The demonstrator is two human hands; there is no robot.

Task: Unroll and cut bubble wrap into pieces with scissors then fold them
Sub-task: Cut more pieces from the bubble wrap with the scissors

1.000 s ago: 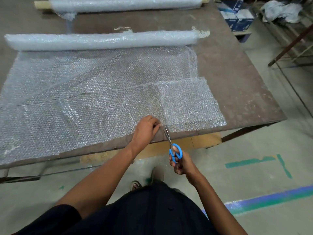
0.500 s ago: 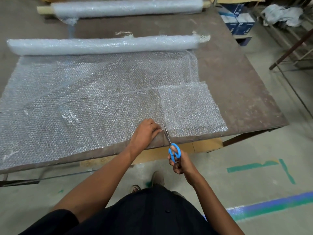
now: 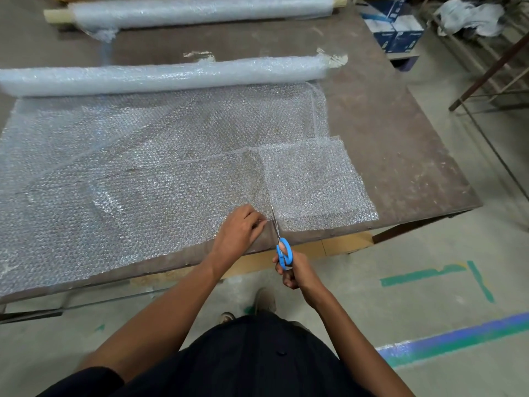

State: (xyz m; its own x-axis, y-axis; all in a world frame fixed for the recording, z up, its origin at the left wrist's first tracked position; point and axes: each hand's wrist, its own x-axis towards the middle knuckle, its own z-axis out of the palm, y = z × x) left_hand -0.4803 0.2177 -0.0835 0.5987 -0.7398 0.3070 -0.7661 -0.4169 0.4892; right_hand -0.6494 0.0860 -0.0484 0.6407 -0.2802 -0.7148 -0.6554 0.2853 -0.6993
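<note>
A sheet of bubble wrap point(image 3: 148, 179) lies unrolled over the brown table point(image 3: 400, 144), still joined to its roll point(image 3: 160, 75) further back. A squarish piece of bubble wrap point(image 3: 315, 181) lies at the sheet's right end. My left hand point(image 3: 239, 232) pinches the sheet's near edge just left of the cut line. My right hand point(image 3: 292, 270) grips blue-handled scissors point(image 3: 282, 247), whose blades point away from me into the wrap's near edge between the sheet and the piece.
A second roll of bubble wrap point(image 3: 200, 10) on a cardboard core lies at the table's far edge. Blue and white boxes point(image 3: 395, 30) stand on the floor beyond the right corner, next to metal frames point(image 3: 486, 70). Tape lines mark the floor at right.
The scissors' blades have moved slightly further into the wrap's near edge. My left hand stays at the edge beside them. The view has shifted a little.
</note>
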